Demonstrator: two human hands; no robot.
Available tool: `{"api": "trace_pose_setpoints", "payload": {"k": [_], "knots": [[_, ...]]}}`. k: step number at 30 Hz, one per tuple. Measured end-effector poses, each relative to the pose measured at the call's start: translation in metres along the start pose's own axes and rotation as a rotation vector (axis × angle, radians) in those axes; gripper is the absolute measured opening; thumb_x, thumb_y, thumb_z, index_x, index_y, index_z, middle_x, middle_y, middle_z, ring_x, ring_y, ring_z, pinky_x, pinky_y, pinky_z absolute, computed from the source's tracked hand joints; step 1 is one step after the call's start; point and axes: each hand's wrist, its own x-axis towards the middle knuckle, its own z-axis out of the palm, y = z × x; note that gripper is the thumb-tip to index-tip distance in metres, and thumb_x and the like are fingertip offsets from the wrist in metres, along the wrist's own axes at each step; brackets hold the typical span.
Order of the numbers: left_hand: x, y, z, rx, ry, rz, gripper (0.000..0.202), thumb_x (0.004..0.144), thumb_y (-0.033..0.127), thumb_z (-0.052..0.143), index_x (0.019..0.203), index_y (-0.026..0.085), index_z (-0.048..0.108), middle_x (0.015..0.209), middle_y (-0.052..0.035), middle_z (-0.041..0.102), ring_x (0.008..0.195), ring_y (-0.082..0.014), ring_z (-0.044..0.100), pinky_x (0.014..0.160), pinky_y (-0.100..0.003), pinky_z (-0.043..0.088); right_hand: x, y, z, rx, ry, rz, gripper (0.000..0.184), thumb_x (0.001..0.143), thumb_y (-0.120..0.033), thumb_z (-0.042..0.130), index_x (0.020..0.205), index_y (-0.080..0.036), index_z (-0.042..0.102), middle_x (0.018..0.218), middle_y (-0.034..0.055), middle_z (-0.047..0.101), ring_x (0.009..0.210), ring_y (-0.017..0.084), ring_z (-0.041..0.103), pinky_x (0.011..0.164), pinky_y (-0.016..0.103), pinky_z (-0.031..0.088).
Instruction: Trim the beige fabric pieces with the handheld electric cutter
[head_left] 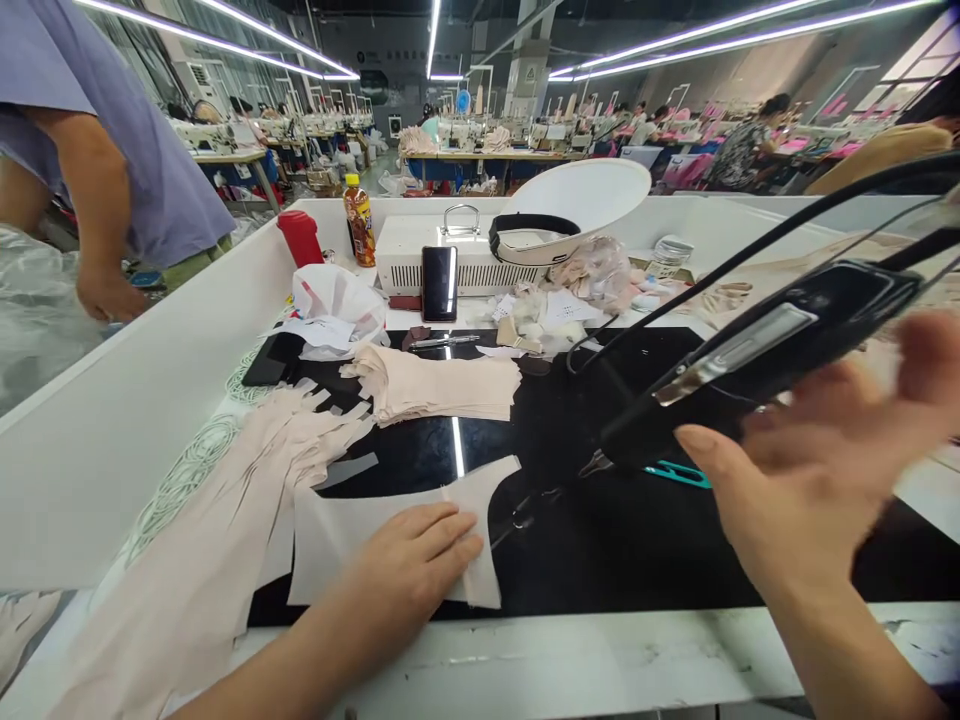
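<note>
My left hand lies flat, fingers stretched out, on a pale pink fabric piece spread on the black glossy worktop. My right hand grips a black corded hand tool, its metal tip pointing down and left above the worktop. The fingers of that hand are blurred by motion. A stack of folded pink fabric rests behind the flat piece. A long pile of pink strips trails off the left side.
A white box machine with a phone leaning on it stands at the back, beside a bottle, a red cup and a white bowl-shaped lamp. Teal scissors sit under the tool. A person bends at the left.
</note>
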Motion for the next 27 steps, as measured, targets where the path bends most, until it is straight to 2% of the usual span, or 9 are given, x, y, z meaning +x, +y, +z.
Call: {"api": "trace_pose_setpoints", "payload": {"k": [2,4,7,9,12,14,17,27], "knots": [[0.008,-0.002,0.005,-0.019,-0.021,-0.005,0.042,0.102,0.006,0.054,0.142,0.015,0.06,0.144,-0.0088,0.067,0.131,-0.0264,0.065,0.11,-0.043,0.058,0.008,0.0,0.018,0.106,0.005,0.131,0.077,0.091,-0.043,0.083,0.154,-0.037,0.041,0.149,0.0088,0.055,0.134,0.032,0.062,0.108,0.052,0.056],[0.018,-0.002,0.009,-0.027,-0.015,0.007,0.041,0.102,0.008,0.057,0.142,0.014,0.06,0.145,-0.0091,0.066,0.132,-0.0271,0.064,0.112,-0.043,0.056,0.013,-0.002,0.033,0.214,0.013,0.218,0.061,0.089,-0.038,0.085,0.141,-0.033,0.054,0.122,0.0065,0.071,0.099,0.027,0.076,0.092,0.049,0.064],[0.03,-0.002,0.018,-0.02,0.003,0.026,0.041,0.099,0.006,0.06,0.14,0.012,0.061,0.144,-0.0103,0.067,0.131,-0.0277,0.064,0.114,-0.043,0.054,0.014,-0.01,0.047,0.265,0.102,0.266,0.047,0.085,-0.033,0.088,0.122,-0.03,0.061,0.094,-0.0013,0.071,0.068,0.018,0.069,0.066,0.037,0.065],[0.036,-0.002,0.022,-0.011,0.006,0.033,0.042,0.098,0.006,0.06,0.14,0.01,0.061,0.143,-0.0119,0.067,0.13,-0.0287,0.064,0.114,-0.044,0.054,0.008,-0.019,0.051,0.324,0.09,0.302,0.045,0.084,-0.028,0.09,0.119,-0.029,0.061,0.088,-0.0032,0.068,0.063,0.016,0.066,0.061,0.034,0.062],[0.041,-0.002,0.024,-0.002,0.061,0.059,0.038,0.1,0.006,0.055,0.137,0.008,0.062,0.139,-0.0129,0.068,0.126,-0.0291,0.066,0.113,-0.045,0.054,-0.008,-0.036,0.052,0.517,0.04,0.377,0.044,0.088,-0.026,0.086,0.125,-0.03,0.062,0.089,-0.0032,0.066,0.065,0.016,0.065,0.057,0.032,0.058],[0.043,-0.002,0.02,-0.018,0.111,0.094,0.031,0.105,0.009,0.051,0.134,0.01,0.064,0.135,-0.0113,0.071,0.124,-0.0275,0.066,0.112,-0.043,0.054,-0.021,-0.047,0.052,0.682,0.0,0.39,0.048,0.091,-0.027,0.084,0.132,-0.031,0.059,0.089,-0.0028,0.066,0.066,0.015,0.064,0.056,0.031,0.058],[0.045,-0.001,0.014,-0.09,0.116,0.161,0.027,0.111,0.015,0.047,0.129,0.014,0.066,0.13,-0.0077,0.073,0.119,-0.0238,0.068,0.111,-0.04,0.054,-0.037,-0.058,0.054,0.826,-0.014,0.376,0.049,0.092,-0.028,0.083,0.134,-0.03,0.059,0.089,-0.0018,0.066,0.066,0.015,0.064,0.054,0.029,0.057],[0.045,0.001,0.016,-0.232,0.017,0.172,0.025,0.113,0.028,0.048,0.129,0.021,0.066,0.131,-0.0061,0.072,0.118,-0.0238,0.069,0.109,-0.045,0.054,-0.044,-0.066,0.056,0.845,-0.009,0.419,0.05,0.09,-0.034,0.086,0.132,-0.029,0.06,0.086,-0.0017,0.065,0.065,0.013,0.06,0.054,0.027,0.057]]}}
